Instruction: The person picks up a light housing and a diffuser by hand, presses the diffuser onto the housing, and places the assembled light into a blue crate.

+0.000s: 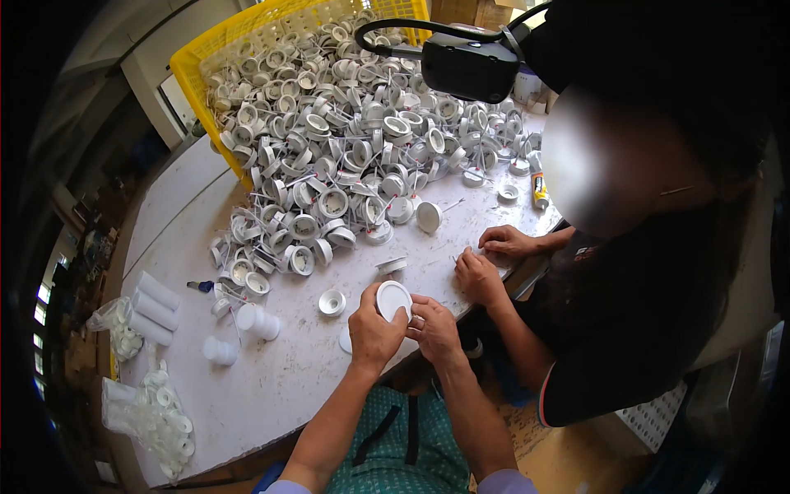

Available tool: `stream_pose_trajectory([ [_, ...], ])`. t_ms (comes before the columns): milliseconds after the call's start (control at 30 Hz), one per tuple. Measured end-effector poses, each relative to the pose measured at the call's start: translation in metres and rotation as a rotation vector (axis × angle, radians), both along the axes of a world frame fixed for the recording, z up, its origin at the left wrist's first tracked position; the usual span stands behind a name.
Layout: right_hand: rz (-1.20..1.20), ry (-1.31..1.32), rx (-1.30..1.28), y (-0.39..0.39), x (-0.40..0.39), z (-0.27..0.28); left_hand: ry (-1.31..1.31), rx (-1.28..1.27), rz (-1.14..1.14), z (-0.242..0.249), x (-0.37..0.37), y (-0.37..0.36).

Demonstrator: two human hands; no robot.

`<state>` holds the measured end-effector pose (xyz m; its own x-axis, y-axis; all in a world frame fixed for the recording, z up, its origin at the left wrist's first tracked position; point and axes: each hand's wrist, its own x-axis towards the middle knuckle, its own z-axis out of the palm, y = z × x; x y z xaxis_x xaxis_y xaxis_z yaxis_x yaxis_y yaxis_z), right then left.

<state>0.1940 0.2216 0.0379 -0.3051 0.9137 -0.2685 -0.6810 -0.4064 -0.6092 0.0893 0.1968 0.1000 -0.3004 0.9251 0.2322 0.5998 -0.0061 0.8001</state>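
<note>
The round white cap is at the near edge of the table, lifted a little above it, between the person's two hands. The left hand closes around its left side and holds it from below; the right hand touches its right rim with the fingertips, so both hands grip this one piece. Its flat face is turned up toward the camera.

I judge that the step in hand is fitting or checking this single piece, and that it is in the middle, not at the end. The next move probably calls for a small, exact turn or press of the fingers while the left hand keeps the piece steady.

Just to the left of the hands a small white ring part lies on the table, and further left stand stacked white cylinders. Farther away a big heap of white fittings with thin wires spills from a yellow crate. To the right another person leans over the table, and this co-worker's hands rest on the table edge, apart from the cap.
</note>
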Motion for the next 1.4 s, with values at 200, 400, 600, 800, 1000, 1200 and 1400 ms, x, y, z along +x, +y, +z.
stream_pose_trajectory([
  [200,0.058,0.102,0.018,0.004,-0.009,-0.024,0.16,-0.019,0.059,-0.001,-0.002,-0.003],
  [400,0.052,0.147,0.044,0.013,-0.015,-0.039,0.217,0.031,-0.005,-0.003,0.004,-0.009],
  [600,0.023,0.072,0.005,0.008,-0.005,-0.021,0.203,0.097,-0.04,-0.005,0.007,-0.01],
  [800,-0.418,-0.703,0.694,0.011,0.0,-0.025,0.192,0.105,-0.03,-0.005,0.009,-0.007],
  [1000,-0.287,-0.669,0.841,0.019,0.005,-0.024,0.232,0.163,-0.036,-0.011,0.005,-0.001],
  [1200,-0.217,-0.306,0.488,0.02,0.019,-0.022,-0.228,0.021,-0.162,-0.005,0.0,0.018],
  [1400,-0.19,-0.152,0.426,0.009,0.024,-0.015,-0.779,-0.228,-0.497,-0.01,-0.016,0.075],
])
